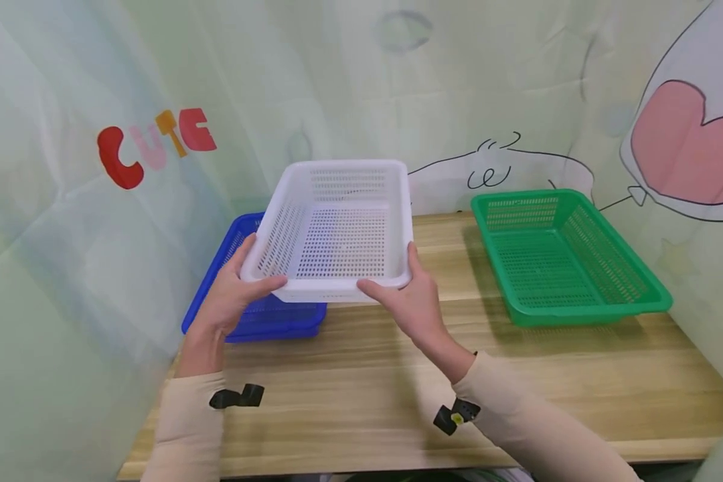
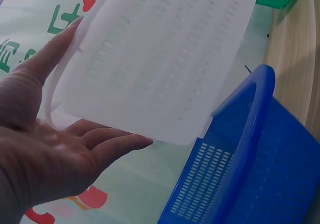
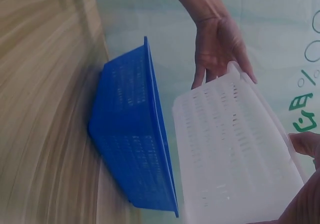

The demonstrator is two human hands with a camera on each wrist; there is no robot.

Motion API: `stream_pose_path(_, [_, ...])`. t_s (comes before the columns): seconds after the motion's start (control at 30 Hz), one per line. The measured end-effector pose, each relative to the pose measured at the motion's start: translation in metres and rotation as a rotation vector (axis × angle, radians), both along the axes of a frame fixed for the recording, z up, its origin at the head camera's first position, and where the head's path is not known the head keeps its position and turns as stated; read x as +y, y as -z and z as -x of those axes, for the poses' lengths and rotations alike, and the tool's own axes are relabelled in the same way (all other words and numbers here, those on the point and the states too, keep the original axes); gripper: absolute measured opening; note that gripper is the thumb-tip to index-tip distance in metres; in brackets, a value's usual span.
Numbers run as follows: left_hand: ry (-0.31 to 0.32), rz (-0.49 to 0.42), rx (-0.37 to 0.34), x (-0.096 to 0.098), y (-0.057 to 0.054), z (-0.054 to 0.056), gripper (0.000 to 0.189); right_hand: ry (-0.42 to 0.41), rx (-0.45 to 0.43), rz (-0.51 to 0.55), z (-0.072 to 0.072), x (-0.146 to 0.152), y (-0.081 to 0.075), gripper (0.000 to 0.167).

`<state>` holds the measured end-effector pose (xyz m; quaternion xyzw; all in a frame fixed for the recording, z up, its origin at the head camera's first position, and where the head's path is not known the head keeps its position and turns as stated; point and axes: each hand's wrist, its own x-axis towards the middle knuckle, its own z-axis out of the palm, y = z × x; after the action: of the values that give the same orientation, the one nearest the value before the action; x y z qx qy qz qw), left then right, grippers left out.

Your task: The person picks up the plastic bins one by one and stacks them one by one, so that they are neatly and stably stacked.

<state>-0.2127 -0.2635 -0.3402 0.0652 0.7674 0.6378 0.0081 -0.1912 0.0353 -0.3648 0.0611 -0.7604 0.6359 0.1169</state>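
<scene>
A white slotted plastic basket (image 1: 343, 241) is held up above the table, its open top tilted toward the head camera. My left hand (image 1: 231, 288) grips its near left corner, thumb over the rim and fingers along the outer side, as the left wrist view also shows. At the near right corner my right hand (image 1: 412, 301) holds the rim the same way, thumb on top. Below and behind the white basket stands a blue basket (image 1: 283, 318), partly hidden by it. In the right wrist view the white basket (image 3: 235, 154) is apart from the blue basket (image 3: 130, 129).
A green basket (image 1: 548, 268) stands at the right of the wooden table (image 1: 349, 395). Patterned cloth (image 1: 337, 80) hangs behind and on both sides of the table. Black wrist cameras are strapped on both sleeves.
</scene>
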Motion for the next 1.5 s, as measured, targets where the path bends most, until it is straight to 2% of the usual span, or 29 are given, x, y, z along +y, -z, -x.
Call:
stream_pose_path(0.23, [0.015, -0.001, -0.006, -0.033, -0.003, 0.001, 0.102, -0.09, -0.008, 0.014, 0.001, -0.026, -0.002, 0.104])
stream_pose_path(0.37, [0.019, -0.019, -0.029, -0.053, -0.006, -0.003, 0.098, -0.156, -0.008, -0.008, 0.0, -0.041, -0.004, 0.1])
stream_pose_path(0.5, [0.015, -0.016, -0.047, -0.066, -0.008, -0.006, 0.097, -0.188, -0.003, -0.015, -0.002, -0.049, -0.004, 0.098])
stream_pose_path(0.67, [0.037, -0.043, -0.052, -0.084, -0.005, -0.006, 0.095, -0.257, 0.019, -0.008, -0.002, -0.061, -0.003, 0.093])
stream_pose_path(0.83, [0.042, -0.057, -0.056, -0.102, 0.003, -0.008, 0.094, -0.32, 0.014, -0.049, -0.002, -0.073, 0.001, 0.09])
stream_pose_path(1.07, [0.012, -0.081, -0.046, -0.117, 0.01, -0.011, 0.095, -0.403, 0.045, -0.033, 0.002, -0.084, 0.001, 0.086])
stream_pose_path(1.3, [-0.03, 0.0, -0.027, -0.124, 0.007, -0.014, 0.086, -0.415, 0.064, 0.015, 0.004, -0.092, 0.004, 0.078])
stream_pose_path(1.4, [-0.021, -0.022, -0.006, -0.128, 0.008, -0.016, 0.083, -0.437, 0.076, 0.026, 0.004, -0.095, 0.004, 0.076])
stream_pose_path(1.5, [0.007, -0.074, 0.015, -0.134, 0.013, -0.019, 0.082, -0.447, 0.079, -0.008, 0.003, -0.097, 0.005, 0.075])
